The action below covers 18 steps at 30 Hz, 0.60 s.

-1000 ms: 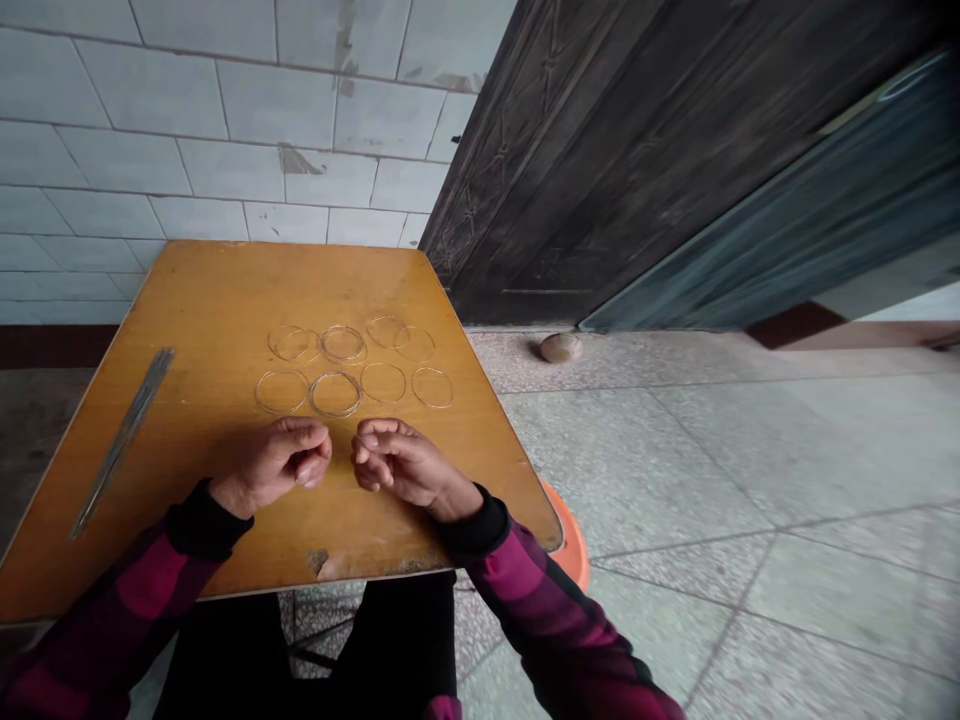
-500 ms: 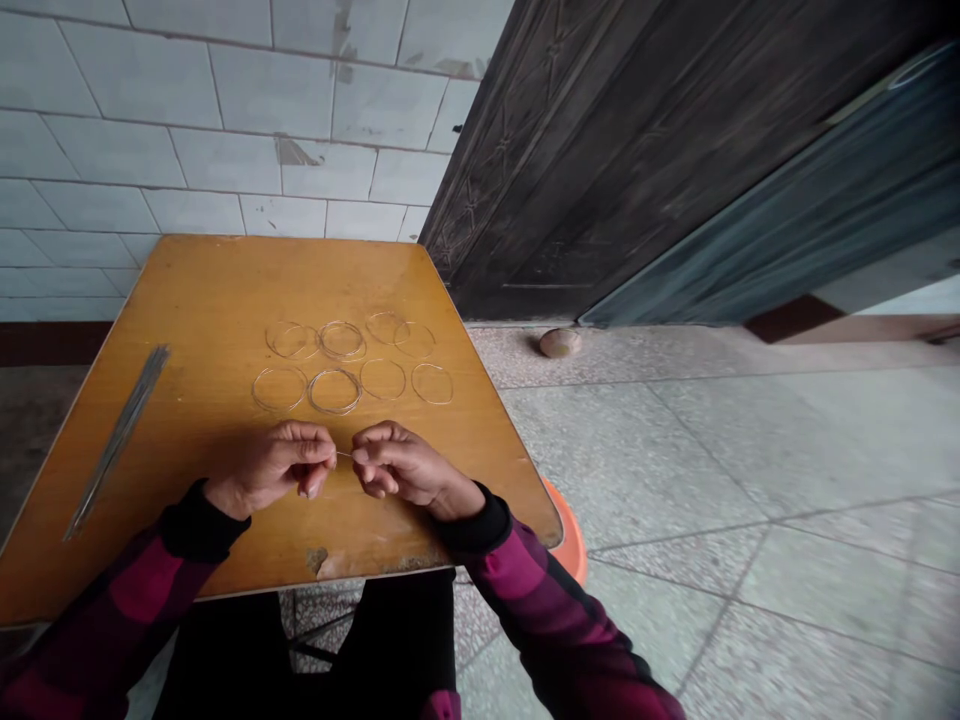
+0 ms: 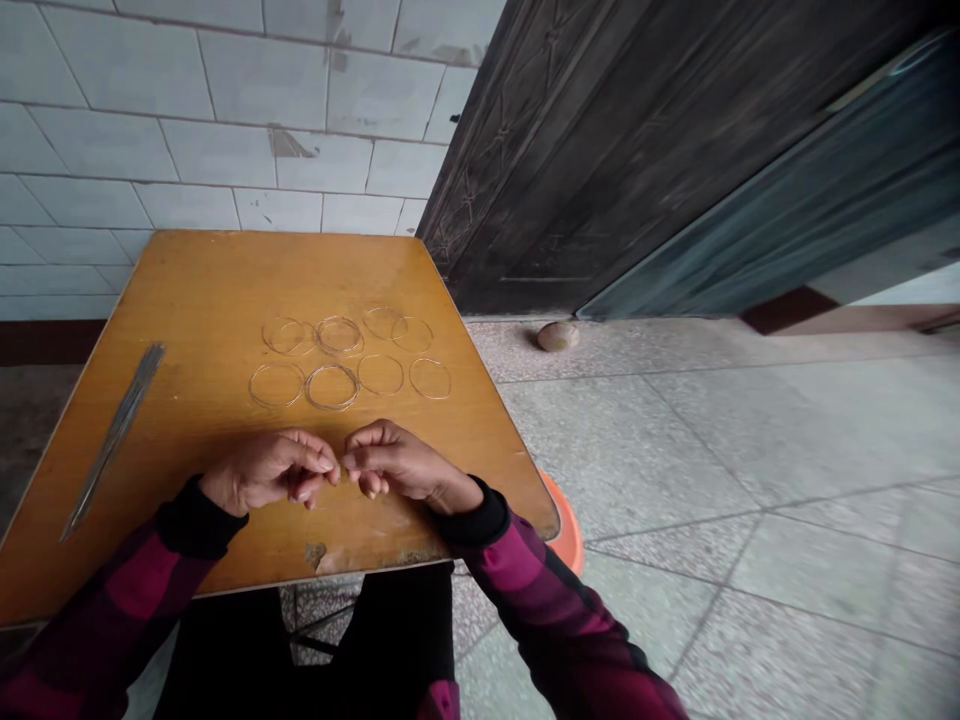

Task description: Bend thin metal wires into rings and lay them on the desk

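Note:
My left hand (image 3: pixel 279 468) and my right hand (image 3: pixel 401 462) are close together over the near half of the wooden table (image 3: pixel 225 270). Thumb and forefinger are pinched on each hand, with the fingertips almost meeting. They grip a thin wire, which the fingers hide almost completely now. Just beyond them lie several wire rings in two rows, among them a thicker ring (image 3: pixel 332 408) of several strands and a single thin ring (image 3: pixel 430 399). On the left side of the table rests a bundle of straight wires (image 3: pixel 112 440).
A white tiled wall (image 3: pixel 225 160) stands behind the table. To the right are a dark wooden door (image 3: pixel 570 130) and a rounded stone (image 3: pixel 558 336) on the floor. An orange stool (image 3: pixel 570 545) shows partly under the table's right corner.
The fingertips of my two hands have come closer together. The short stretch of wire that showed between them is now hardly visible. The rings and the bundle lie as before.

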Each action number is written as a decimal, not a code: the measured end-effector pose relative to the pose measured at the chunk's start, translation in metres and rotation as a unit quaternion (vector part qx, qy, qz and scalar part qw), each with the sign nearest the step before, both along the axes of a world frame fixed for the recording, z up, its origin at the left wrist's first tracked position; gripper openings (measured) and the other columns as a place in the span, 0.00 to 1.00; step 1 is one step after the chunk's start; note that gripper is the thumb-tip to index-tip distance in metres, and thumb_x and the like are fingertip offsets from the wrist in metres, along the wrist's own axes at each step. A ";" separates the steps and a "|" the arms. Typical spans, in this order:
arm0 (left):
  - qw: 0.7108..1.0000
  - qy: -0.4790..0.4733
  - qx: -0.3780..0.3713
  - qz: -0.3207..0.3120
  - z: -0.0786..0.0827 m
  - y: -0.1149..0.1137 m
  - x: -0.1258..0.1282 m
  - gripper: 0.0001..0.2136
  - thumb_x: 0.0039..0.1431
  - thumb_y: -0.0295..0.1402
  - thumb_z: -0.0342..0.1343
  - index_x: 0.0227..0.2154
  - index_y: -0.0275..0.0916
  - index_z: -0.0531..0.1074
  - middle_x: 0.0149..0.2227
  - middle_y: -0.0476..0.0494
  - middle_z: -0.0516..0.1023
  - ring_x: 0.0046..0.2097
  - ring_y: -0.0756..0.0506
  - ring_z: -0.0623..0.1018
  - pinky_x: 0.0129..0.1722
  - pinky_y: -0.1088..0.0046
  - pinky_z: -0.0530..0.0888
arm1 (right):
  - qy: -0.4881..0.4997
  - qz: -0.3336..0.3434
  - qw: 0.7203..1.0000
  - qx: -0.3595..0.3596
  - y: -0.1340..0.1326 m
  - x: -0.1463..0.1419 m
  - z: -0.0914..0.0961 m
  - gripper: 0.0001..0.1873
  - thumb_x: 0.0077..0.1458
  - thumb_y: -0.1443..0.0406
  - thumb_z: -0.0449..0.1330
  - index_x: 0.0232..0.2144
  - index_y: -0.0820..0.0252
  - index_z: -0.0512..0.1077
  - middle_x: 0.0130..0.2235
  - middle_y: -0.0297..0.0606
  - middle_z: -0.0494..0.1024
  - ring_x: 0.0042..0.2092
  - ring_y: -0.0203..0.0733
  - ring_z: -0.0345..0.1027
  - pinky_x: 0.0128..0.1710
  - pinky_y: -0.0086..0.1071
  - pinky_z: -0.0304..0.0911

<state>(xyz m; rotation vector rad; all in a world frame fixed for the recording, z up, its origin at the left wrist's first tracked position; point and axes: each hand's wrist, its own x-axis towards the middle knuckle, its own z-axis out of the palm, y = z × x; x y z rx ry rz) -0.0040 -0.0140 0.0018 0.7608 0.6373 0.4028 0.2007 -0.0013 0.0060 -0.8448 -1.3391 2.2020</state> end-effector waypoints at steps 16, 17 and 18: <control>0.995 -0.046 -0.059 0.068 -0.007 -0.001 0.004 0.08 0.47 0.31 0.67 0.28 0.31 0.76 0.23 0.47 0.75 0.25 0.52 0.73 0.29 0.75 0.73 | 0.007 -0.086 0.984 0.155 0.003 0.001 -0.005 0.14 0.51 0.57 0.67 0.31 0.63 0.75 0.27 0.32 0.76 0.24 0.28 0.65 0.25 0.24 0.62; 0.994 -0.050 -0.065 0.070 -0.007 -0.001 0.004 0.08 0.47 0.31 0.67 0.28 0.31 0.76 0.23 0.47 0.74 0.24 0.53 0.73 0.29 0.75 0.73 | 0.006 -0.085 0.977 0.196 0.003 0.002 -0.005 0.13 0.52 0.57 0.66 0.31 0.62 0.75 0.28 0.33 0.76 0.25 0.29 0.65 0.27 0.25 0.62; 0.993 -0.056 -0.072 0.070 -0.007 -0.002 0.005 0.08 0.47 0.30 0.67 0.29 0.32 0.76 0.23 0.48 0.74 0.24 0.53 0.73 0.29 0.75 0.73 | 0.002 -0.088 0.967 0.241 0.003 0.002 -0.003 0.13 0.53 0.56 0.66 0.31 0.62 0.75 0.28 0.34 0.75 0.27 0.30 0.65 0.28 0.27 0.63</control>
